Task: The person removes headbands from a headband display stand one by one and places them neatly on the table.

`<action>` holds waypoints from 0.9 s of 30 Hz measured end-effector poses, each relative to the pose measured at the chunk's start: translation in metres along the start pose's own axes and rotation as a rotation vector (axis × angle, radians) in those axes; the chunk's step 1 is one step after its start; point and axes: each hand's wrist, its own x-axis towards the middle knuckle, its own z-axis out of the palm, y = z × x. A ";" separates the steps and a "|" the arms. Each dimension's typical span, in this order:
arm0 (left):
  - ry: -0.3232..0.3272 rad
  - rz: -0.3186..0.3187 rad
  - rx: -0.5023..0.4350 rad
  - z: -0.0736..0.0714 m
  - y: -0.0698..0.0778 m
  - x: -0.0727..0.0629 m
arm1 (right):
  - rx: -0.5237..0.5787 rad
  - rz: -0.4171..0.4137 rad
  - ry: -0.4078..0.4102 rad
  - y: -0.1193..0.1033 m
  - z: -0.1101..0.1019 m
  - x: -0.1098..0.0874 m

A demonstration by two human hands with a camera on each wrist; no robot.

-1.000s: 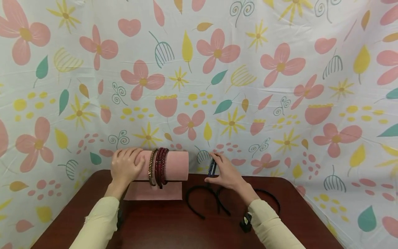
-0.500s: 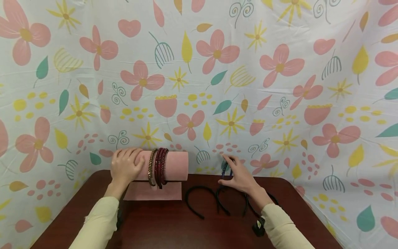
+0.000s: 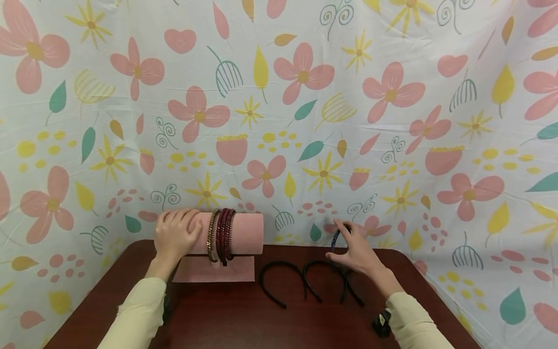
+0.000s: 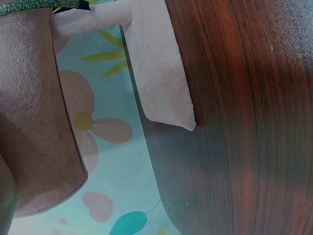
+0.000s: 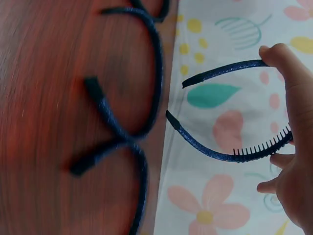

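My left hand (image 3: 174, 231) grips the left end of a pink bracelet stand (image 3: 250, 232), its fingers over the top of the roll. Around the roll sit dark red beaded bracelets (image 3: 225, 235) and a gold one (image 3: 212, 236). In the left wrist view the roll (image 4: 34, 107) and flat base (image 4: 161, 73) show, the hand mostly out of frame. My right hand (image 3: 361, 252) pinches a dark blue headband (image 5: 210, 152) with comb teeth, raised near the table's back edge, its tips pointing toward the table in the right wrist view.
Several dark headbands (image 3: 266, 276) lie in an overlapping row on the brown table (image 3: 226, 320), right of the stand; the forearm covers part of the row. A flower-print cloth (image 3: 279, 97) hangs right behind the table.
My right hand has moved to the right along the row, carrying the headband with it. The left hand stays on the bracelet stand.
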 end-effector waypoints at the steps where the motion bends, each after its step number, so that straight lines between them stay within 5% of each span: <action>1: 0.007 0.002 0.001 0.000 0.000 0.000 | -0.006 0.003 -0.002 0.003 -0.002 -0.002; 11: 0.014 0.009 -0.001 0.000 0.000 0.000 | -0.124 -0.048 0.055 0.026 -0.014 -0.022; 27: 0.022 0.002 -0.010 0.001 0.000 0.001 | -0.217 0.103 0.063 0.057 -0.035 -0.053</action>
